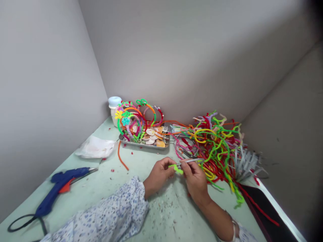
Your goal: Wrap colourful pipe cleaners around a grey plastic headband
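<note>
Head view finds left hand (158, 174) and right hand (196, 178) pinched shut on a lime pipe cleaner (177, 169) at centre, apparently half-shaped, with finished headbands (136, 117) at 11 o'clock and an unused pile (214, 144) at 2 o'clock.

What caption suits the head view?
Left hand and right hand hold a green pipe cleaner beside a tangled colourful pile.

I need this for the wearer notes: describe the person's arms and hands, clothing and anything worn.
Both hands are bare, no gloves: the left hand and the right hand. The left sleeve is white cloth with a small blue speckled print, gathered at the wrist. The right sleeve, same print, sits far up the forearm, with a pale band just below it.
</note>
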{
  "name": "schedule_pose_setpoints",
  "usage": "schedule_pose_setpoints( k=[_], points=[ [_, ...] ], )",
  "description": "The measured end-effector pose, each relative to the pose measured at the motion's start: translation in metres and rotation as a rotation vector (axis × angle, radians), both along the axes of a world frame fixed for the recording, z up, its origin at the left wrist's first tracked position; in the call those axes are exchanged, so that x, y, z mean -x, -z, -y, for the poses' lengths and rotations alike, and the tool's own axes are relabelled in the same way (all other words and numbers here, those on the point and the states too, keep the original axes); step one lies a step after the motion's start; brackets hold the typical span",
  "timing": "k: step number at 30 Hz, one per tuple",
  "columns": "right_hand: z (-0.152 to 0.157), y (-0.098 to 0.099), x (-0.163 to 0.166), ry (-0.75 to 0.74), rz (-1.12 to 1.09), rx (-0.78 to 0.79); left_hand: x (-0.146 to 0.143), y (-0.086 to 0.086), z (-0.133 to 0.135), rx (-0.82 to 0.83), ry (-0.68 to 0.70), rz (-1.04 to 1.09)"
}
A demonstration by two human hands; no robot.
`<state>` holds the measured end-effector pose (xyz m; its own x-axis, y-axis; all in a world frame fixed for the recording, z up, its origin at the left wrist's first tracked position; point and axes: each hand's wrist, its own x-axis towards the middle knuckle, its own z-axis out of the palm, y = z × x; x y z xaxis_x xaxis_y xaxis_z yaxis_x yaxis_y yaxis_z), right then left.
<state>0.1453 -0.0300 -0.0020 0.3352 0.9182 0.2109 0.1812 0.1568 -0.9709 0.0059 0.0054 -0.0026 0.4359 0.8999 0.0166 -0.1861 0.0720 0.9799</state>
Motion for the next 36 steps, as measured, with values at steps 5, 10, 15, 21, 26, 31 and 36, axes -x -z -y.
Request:
schedule_pose_setpoints(
  k=[5, 10, 15, 21, 26, 31, 36],
  points=[
    [0.0006, 0.0000, -0.0004, -0.008, 0.003, 0.012, -0.0004, 0.0002, -0.0005, 0.010, 0.012, 0.029],
    [0.0016, -0.0025, 0.0004, -0.008, 0.006, 0.017, -0.0009, -0.0020, -0.0001, 0.024, 0.011, 0.032],
    [0.0011, -0.0046, 0.0007, -0.012, 0.009, 0.038, -0.0012, -0.0031, 0.0006, 0.028, 0.007, 0.036],
    [0.0013, -0.0029, 0.0006, -0.020, 0.002, 0.026, -0.0003, -0.0017, 0.0003, 0.055, 0.029, 0.052],
    [0.0013, -0.0013, -0.0001, -0.022, 0.010, 0.007, 0.0016, -0.0043, 0.0002, 0.053, 0.046, 0.060],
    [0.0010, -0.0005, -0.0011, -0.026, 0.033, 0.008, 0.0025, -0.0074, 0.0003, 0.069, 0.051, 0.052],
    [0.0020, -0.0011, -0.0009, -0.029, 0.071, -0.012, 0.0030, -0.0094, 0.0000, 0.088, 0.050, 0.080]
  ],
)
